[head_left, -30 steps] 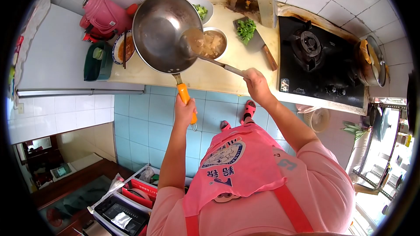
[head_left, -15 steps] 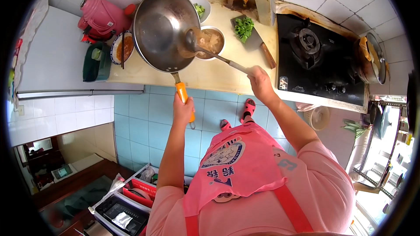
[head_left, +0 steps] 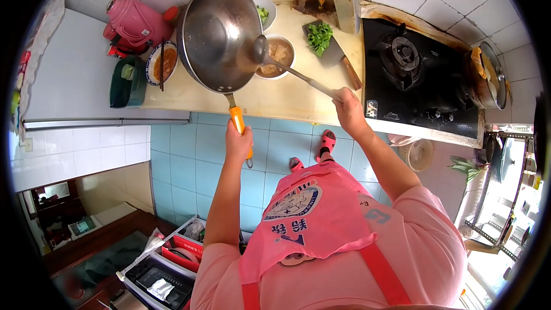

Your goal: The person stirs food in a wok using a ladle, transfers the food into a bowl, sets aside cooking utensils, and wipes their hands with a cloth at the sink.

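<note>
My left hand [head_left: 239,141] is wrapped round the orange handle of a wok [head_left: 215,40], which is held tilted above the counter. In my right hand [head_left: 348,109] is the handle of a ladle [head_left: 293,72]; its bowl sits at the wok's right rim, over a white bowl [head_left: 281,57] of brownish soup with pale chunks. The wok's inside looks nearly bare, with a wet sheen. To the right, a cleaver [head_left: 338,57] lies on the counter with chopped greens [head_left: 319,39] on its blade. Behind, another white bowl [head_left: 265,11] with green pieces is partly covered by the wok.
A black gas stove [head_left: 422,74] is at the right, with a lidded pot [head_left: 487,80] on it. On the left stand a pink thermos [head_left: 135,23], a patterned bowl [head_left: 155,64] with chopsticks across it, and a green bin [head_left: 127,83]. The counter edge runs before me.
The wok has shifted slightly up and tilted a little more. The ladle's bowl has moved slightly right, and my right hand has moved a little right and down.
</note>
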A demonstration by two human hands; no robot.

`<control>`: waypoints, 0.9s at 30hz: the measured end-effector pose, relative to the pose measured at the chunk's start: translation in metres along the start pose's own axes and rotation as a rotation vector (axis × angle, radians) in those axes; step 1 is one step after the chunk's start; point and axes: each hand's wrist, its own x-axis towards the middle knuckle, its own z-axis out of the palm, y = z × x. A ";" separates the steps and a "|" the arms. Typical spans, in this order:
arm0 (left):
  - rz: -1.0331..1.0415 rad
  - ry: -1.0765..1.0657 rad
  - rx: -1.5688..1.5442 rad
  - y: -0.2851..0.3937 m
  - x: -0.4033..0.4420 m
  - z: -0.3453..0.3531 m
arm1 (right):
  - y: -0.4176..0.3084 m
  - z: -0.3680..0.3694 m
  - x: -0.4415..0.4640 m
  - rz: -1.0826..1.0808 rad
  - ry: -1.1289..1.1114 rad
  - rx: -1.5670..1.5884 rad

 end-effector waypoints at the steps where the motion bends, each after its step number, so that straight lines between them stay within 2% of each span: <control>1: 0.001 0.000 0.000 -0.002 0.001 0.000 | 0.000 -0.002 -0.002 0.015 0.002 0.018; 9: 0.026 0.024 0.099 0.002 0.000 -0.004 | 0.001 -0.009 -0.016 0.074 0.022 0.067; 15: 0.056 0.079 0.197 0.004 0.000 -0.004 | 0.009 -0.012 -0.022 0.264 -0.009 0.236; 22: 0.088 0.109 0.279 0.004 0.003 -0.010 | 0.022 -0.015 -0.025 0.346 0.011 0.532; 24: 0.082 0.109 0.277 0.008 0.001 -0.012 | 0.012 -0.022 -0.025 0.418 -0.008 0.703; 27: 0.108 0.118 0.282 0.010 -0.001 -0.015 | 0.002 -0.031 -0.026 0.486 -0.049 0.792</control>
